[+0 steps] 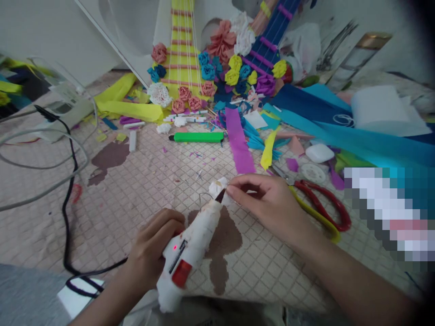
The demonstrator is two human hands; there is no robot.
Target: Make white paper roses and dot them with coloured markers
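My left hand (156,246) is wrapped round the handle of a white hot glue gun (195,246), whose small red light glows. The gun's dark nozzle points up and right, right by a small white crepe-paper flower (217,185). With thumb and forefinger my right hand (267,199) pinches the flower's right edge. Whether the nozzle touches the paper I cannot tell. Just right of my right hand lie scissors (316,203) with red and yellow handles. A purple paper strip (239,140) lies beyond the flower.
Paper-decorated guitar shapes, one yellow (183,50) and one blue (268,45), lean at the back. A green marker (199,136), blue paper strips (326,131) and scraps lie across the patterned tablecloth (152,176). A black cord (70,203) runs along the left. A white roll (379,108) stands right.
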